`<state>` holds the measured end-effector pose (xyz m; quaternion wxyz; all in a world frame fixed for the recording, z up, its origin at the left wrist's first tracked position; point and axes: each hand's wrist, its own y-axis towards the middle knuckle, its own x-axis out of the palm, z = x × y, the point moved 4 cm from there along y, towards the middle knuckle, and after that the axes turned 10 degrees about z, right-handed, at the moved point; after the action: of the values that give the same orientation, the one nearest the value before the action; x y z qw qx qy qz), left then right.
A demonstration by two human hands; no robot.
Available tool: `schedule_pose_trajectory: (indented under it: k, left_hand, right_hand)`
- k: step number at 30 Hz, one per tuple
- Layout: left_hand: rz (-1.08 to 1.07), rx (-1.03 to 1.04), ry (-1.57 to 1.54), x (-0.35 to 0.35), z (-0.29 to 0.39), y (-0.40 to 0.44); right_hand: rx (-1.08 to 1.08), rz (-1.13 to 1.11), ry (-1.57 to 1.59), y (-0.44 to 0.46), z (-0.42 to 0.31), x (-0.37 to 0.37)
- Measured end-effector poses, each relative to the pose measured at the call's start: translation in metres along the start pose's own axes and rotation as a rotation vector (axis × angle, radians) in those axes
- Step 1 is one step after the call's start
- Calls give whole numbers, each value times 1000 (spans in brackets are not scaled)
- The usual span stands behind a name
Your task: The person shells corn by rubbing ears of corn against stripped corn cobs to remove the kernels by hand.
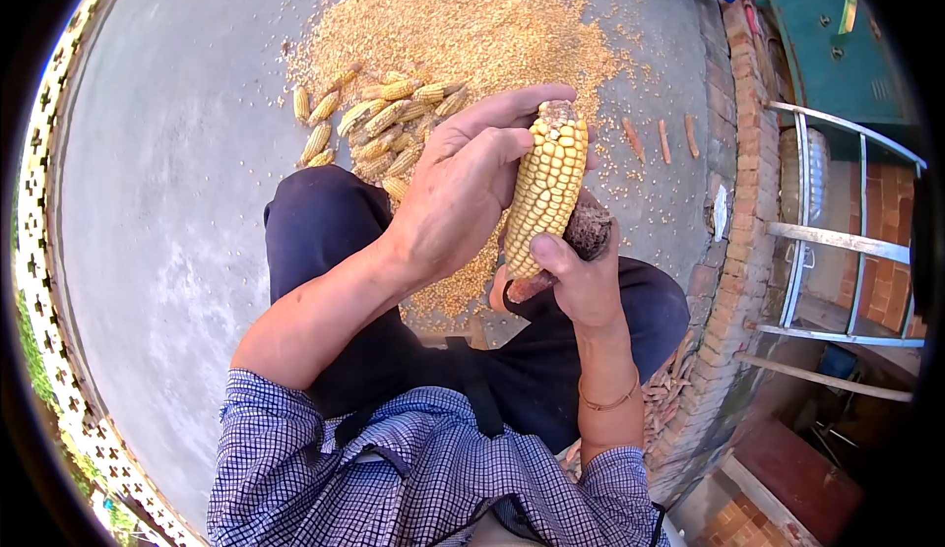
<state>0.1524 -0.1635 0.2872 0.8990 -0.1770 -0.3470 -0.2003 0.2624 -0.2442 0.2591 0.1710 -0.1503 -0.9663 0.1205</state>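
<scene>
A yellow corn cob (547, 185) full of kernels is held upright, slightly tilted, between my two hands. My left hand (463, 178) wraps its upper part from the left side, thumb near the tip. Lower down, my right hand (589, 276) presses its thumb on the cob's base and also holds a dark, bare corncob (588, 230) behind it. Beyond my left hand lies a pile of unshelled cobs (389, 124) on the grey floor. Loose kernels (453, 30) spread in a wide heap past the pile, and more lie between my legs.
Several bare reddish cobs (661, 140) lie on the floor at the right. A low brick edge (756, 163) runs along that side, with a metal ladder-like frame (837, 240) and a green cabinet (837, 50) beyond. A patterned wall (44, 281) stands at the far left.
</scene>
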Motion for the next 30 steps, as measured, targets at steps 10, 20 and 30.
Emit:
schedule_pose_trajectory:
  k: [10, 20, 30]
  left_hand:
    - [-15, 50, 37, -6, 2, 0]
    - [-12, 73, 101, -8, -2, 4]
    - [12, 121, 160, -8, -9, 8]
  right_hand:
    - [-27, -45, -64, 2, 0, 1]
    - [-199, -5, -171, 1, -8, 2]
    - [-412, 69, -461, -2, -19, 4]
